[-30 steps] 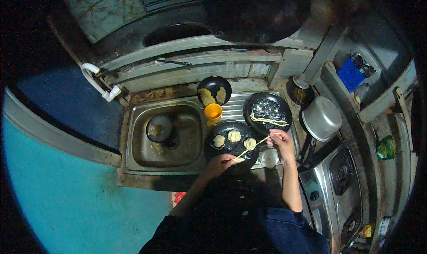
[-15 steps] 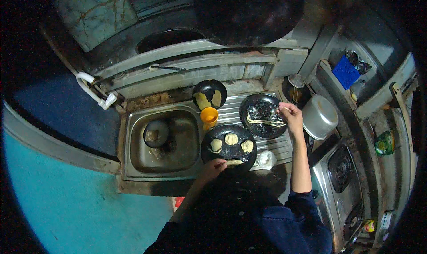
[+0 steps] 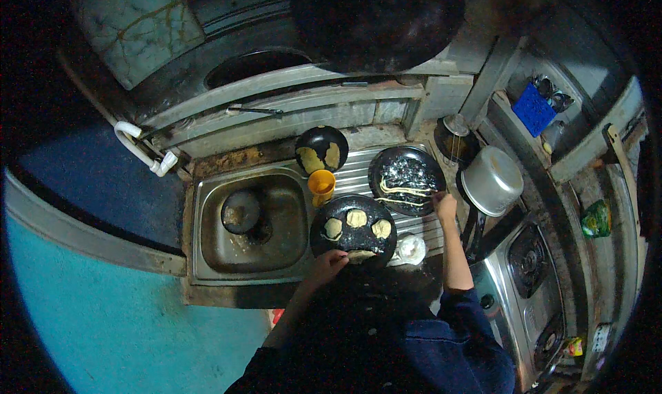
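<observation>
On the near black plate (image 3: 329,223) sit three pale, roundish dough pieces (image 3: 356,218) and a longer piece of dough (image 3: 361,256) at its front edge. My left hand (image 3: 332,261) is closed at the left end of that longer piece, its fingertips pinched. To the upper right, a second black plate (image 3: 414,165) with a shiny, whitish-smeared surface carries several thin dough strips (image 3: 403,190). My right hand (image 3: 445,206) is at this plate's right rim, fingers pinched on the end of the nearest strip.
An orange cup (image 3: 321,185) stands between the plates and a dark bowl (image 3: 321,150) with flat yellowish pieces. Left is a steel sink (image 3: 289,253) with a dark round pan (image 3: 241,211). A clear plastic bag (image 3: 412,250), silver pot (image 3: 495,180) and gas stove (image 3: 507,297) are on the right.
My right hand has come down toward me along the plate's right rim, and a strip now lies stretched nearer the plate's front. My left hand stays at the longer dough piece.
</observation>
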